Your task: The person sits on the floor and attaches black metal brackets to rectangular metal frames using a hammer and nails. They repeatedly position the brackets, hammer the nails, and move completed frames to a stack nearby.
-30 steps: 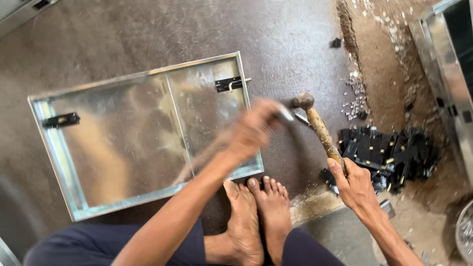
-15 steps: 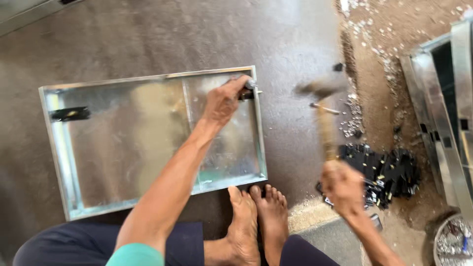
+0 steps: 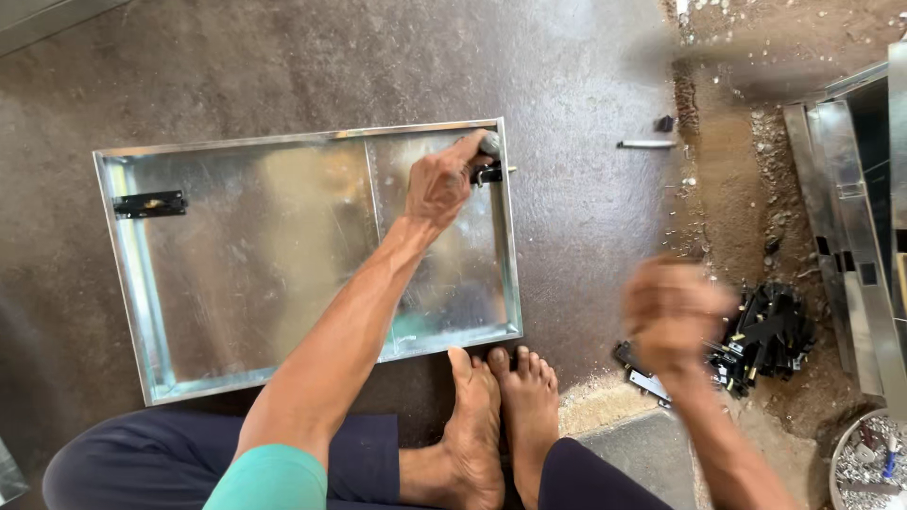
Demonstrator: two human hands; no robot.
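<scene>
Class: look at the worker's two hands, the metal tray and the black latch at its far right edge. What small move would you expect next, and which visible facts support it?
Probably a downward blow by the right hand onto the black latch. The left hand pins that latch against the rim of the metal tray, and the right hand is raised and motion-blurred beside the tray. What it grips is too blurred to tell.

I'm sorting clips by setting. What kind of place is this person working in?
Most likely a small sheet-metal workshop, with work done on the floor. A shallow galvanised tray lies on rough concrete, a heap of black latches sits by the right hand, and more folded metal panels lie stacked nearby.
</scene>
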